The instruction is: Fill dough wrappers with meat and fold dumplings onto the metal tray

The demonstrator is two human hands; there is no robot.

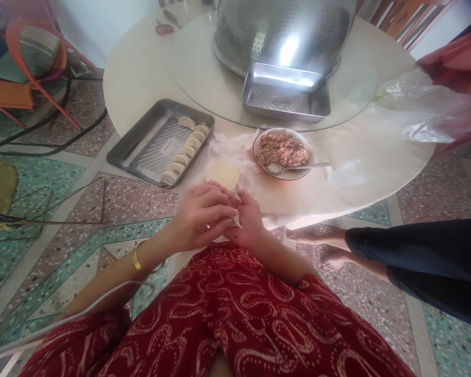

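My left hand (204, 213) and my right hand (249, 215) come together at the table's near edge, fingers closed round a dumpling (235, 219). Only a pale bit of its dough shows; the rest is hidden by the fingers. Just beyond my fingertips lie round dumpling wrappers (223, 172) on thin plastic. Right of them is a bowl (256, 158) of minced filling (283, 148), with a metal spoon (312, 166) resting in it. To the left, a metal tray (141, 145) carries a row of folded dumplings (185, 151) along its right side.
A second metal tray (286, 112) stands on the glass turntable (204, 78), against a large upturned colander (282, 31). Red-handled scissors (164, 28) lie at the back left. Crumpled plastic (424, 110) covers the right side. Another person's legs (416, 246) are at right; an orange chair (23, 68) stands left.
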